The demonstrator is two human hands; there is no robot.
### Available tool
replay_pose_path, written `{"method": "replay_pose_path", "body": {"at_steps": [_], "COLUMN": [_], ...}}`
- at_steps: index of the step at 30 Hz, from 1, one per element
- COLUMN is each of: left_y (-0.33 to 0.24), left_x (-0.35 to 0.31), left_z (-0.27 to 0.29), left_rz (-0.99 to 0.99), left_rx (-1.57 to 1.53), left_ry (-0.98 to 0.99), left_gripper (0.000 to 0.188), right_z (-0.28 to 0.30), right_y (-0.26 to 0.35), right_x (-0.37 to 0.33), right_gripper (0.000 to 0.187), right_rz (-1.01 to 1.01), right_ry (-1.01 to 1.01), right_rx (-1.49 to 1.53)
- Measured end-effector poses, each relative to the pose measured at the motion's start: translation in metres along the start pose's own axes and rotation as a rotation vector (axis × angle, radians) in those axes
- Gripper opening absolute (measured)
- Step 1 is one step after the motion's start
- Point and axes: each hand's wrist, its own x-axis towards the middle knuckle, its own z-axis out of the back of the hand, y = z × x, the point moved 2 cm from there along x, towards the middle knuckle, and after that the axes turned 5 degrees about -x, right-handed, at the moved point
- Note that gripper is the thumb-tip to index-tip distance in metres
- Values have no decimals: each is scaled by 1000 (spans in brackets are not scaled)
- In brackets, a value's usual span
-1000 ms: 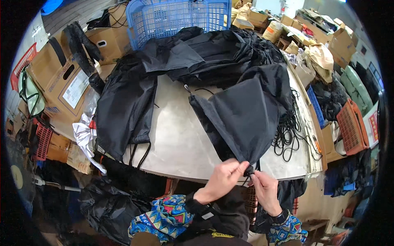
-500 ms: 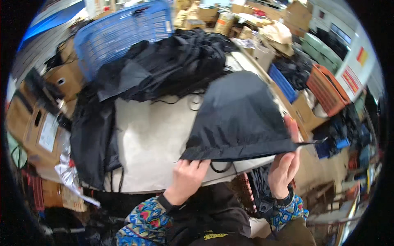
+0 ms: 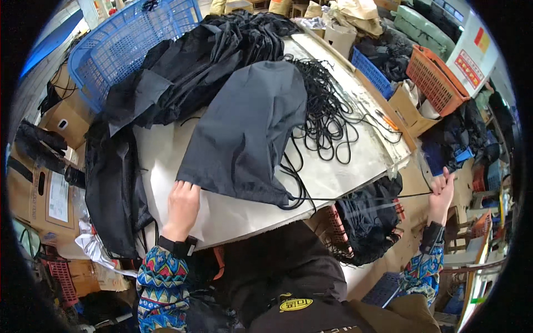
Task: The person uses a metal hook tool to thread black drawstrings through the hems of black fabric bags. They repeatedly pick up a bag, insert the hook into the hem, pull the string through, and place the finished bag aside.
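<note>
A black fabric drawstring bag (image 3: 244, 133) lies on the pale table, its mouth edge toward me. My left hand (image 3: 183, 208) pinches the left corner of that edge, fingers closed on the cloth. Out to the right, past the table's edge, my right hand (image 3: 441, 194) is closed round a thin black cord (image 3: 361, 198). The cord runs taut in a nearly straight line from the bag's right corner to my fingers. Beside the bag, a tangled heap of black cords (image 3: 327, 111) spreads over the table, some loops passing near the bag's right corner.
More black bags (image 3: 194, 72) are heaped at the table's back left, against a blue plastic basket (image 3: 133, 50). Another dark bag (image 3: 114, 194) hangs over the left edge. An orange-handled tool (image 3: 387, 119) lies at right. Below stands a red crate (image 3: 340, 230) of black cloth.
My right hand has moved far right from the bag's corner, drawing the cord out straight. My left hand and the bag have shifted left, uncovering the cord heap.
</note>
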Motion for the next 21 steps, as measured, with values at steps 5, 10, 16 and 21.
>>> {"method": "replay_pose_path", "body": {"at_steps": [5,10,16,21], "left_y": [-48,-125,-174,-174], "left_x": [-20,-57,-52,-45], "left_z": [1,-9,1,-4], "left_rz": [333,894,811,829], "left_rx": [-497,-1513,-1735,-1531], "left_ry": [41,-29,31,-122], "left_gripper": [40,29,22,19], "right_z": [-147,-198,-215,-225], "right_y": [-80,-145,-154,-155], "right_x": [-109,-198,-227,-240], "right_gripper": [32,44,25,15], "right_rz": [-498,-833,-488,-237], "right_ry": [381,1062,1248,1150], "right_rx": [-583,-607,-767,-849]}}
